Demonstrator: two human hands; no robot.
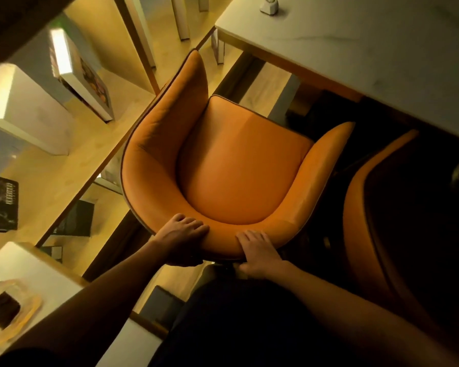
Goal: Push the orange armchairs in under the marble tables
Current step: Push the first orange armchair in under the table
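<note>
- The fingers [190, 225] of the left hand [180, 238] lie curled over the top of the curved backrest of the orange armchair [236, 165], closed on its padded rim, with the thumb hidden below the edge.
- The right hand [257, 251] grips the same rim just beside the left, fingers spread over the top and the thumb tucked under the back of the rest.
- Both forearms reach forward and down from the bottom of the view, the left in shadow, the right lit; the hands sit near each other at the middle of the backrest.
- The armchair stands with its seat facing the marble table [355, 49] at upper right; its seat cushion and both armrests are fully in view, and the front of the seat and the right armrest tip lie near the table's edge, not yet under it.
- Dark open floor shows between the seat front and the table's underside.
- A second orange armchair [361, 221] stands close on the right, largely in shadow beneath the table edge, with a narrow gap between the two chairs.
- To the left a wooden rail runs diagonally just beside the chair's left armrest.
- Another pale tabletop [37, 266] at lower left carries a glass dish [13, 316] holding a dark block.
- A small white device [268, 5] rests on the far table.
</note>
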